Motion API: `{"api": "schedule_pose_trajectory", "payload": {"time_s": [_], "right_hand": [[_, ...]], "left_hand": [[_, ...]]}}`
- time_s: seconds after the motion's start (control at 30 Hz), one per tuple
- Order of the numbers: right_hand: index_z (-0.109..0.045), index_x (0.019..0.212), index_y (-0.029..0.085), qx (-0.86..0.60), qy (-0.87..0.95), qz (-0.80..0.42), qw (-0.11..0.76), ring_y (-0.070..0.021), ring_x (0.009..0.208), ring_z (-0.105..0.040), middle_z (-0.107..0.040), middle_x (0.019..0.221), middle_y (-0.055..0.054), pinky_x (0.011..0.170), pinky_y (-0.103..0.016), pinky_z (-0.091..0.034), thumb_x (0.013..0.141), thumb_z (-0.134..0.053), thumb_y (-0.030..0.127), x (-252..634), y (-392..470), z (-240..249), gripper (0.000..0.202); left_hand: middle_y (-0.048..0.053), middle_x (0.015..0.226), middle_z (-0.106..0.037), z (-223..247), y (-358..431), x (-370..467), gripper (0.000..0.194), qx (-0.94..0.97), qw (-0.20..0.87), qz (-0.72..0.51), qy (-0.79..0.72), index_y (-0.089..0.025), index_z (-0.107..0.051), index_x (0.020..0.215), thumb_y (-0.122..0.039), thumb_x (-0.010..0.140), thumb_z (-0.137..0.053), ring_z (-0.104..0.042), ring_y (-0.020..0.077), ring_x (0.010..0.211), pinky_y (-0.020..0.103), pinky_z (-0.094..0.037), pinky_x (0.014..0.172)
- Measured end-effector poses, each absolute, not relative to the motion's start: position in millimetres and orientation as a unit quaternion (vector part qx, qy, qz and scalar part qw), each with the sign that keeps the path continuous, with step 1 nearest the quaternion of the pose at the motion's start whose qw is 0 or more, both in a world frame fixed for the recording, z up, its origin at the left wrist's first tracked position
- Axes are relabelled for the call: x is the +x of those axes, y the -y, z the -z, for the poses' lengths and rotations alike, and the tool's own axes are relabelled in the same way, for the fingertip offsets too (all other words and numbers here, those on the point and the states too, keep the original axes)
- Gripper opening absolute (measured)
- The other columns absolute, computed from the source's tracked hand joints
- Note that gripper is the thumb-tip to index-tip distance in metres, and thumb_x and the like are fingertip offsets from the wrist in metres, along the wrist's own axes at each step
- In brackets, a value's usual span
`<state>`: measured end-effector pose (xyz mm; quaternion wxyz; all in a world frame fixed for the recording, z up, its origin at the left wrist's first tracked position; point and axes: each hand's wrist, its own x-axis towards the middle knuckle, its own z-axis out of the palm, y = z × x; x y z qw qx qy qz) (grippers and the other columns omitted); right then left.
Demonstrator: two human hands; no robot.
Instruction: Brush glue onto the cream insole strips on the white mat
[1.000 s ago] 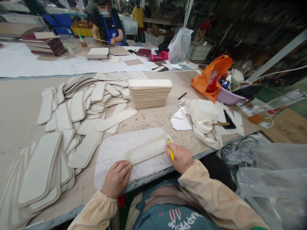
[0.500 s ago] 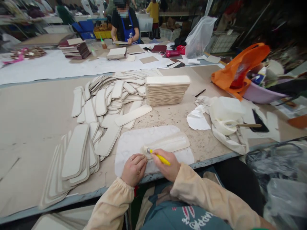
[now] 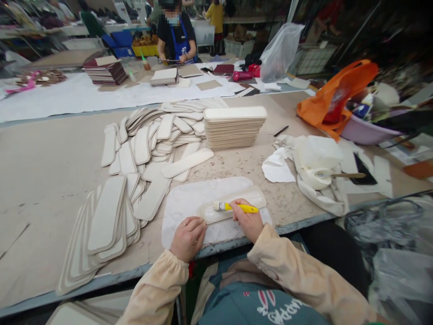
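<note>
My right hand is closed around the yellow handle of a paintbrush. The brush's pale bristles touch the top of a long, round-cornered cream panel, which has a wet-looking sheen. At the panel's near left end, my left hand grips the edge with curled fingers; the thumb is mostly hidden. Beneath the panel lies a white sheet near the table's front edge. Loose panels of the same shape form a spread pile to the left. Behind the sheet stands a neat stack of panels.
To the right, a white tub in crumpled plastic has a wooden-handled stick across it, beside torn white paper. Farther right are an orange bag and a lilac basin. A co-worker in a blue apron works at the table opposite.
My right hand has moved right and slightly up, bringing the brush along the panel and turning its handle nearly level. My left hand stays almost in place at the panel's end.
</note>
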<state>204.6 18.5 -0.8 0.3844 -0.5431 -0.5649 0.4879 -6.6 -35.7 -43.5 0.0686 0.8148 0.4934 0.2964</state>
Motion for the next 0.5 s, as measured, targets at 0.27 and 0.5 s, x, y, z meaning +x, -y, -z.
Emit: {"api": "schedule_pose_trajectory", "payload": {"time_s": [0.27, 0.5], "right_hand": [[-0.059, 0.082, 0.019, -0.501, 0.618, -0.484, 0.364, -0.0107, 0.051, -0.049, -0.053, 0.055, 0.005, 0.053, -0.021, -0.039, 0.088, -0.045, 0.04, 192, -12, 1, 0.026], [-0.059, 0.082, 0.019, -0.593, 0.577, -0.393, 0.402, -0.0122, 0.052, -0.05, -0.052, 0.054, 0.004, 0.054, -0.022, -0.039, 0.087, -0.048, 0.041, 252, -22, -4, 0.025]], "left_hand": [[0.006, 0.093, -0.068, 40, 34, -5, 0.02, 0.823, 0.045, -0.299, -0.48, -0.019, -0.064, 0.098, -0.011, 0.082, -0.055, -0.06, 0.0189, 0.092, 0.036, -0.054, 0.081], [0.007, 0.093, -0.068, 43, 32, -6, 0.02, 0.824, 0.039, -0.302, -0.477, -0.019, -0.064, 0.098, -0.01, 0.081, -0.057, -0.061, 0.0194, 0.092, 0.036, -0.054, 0.083]]}}
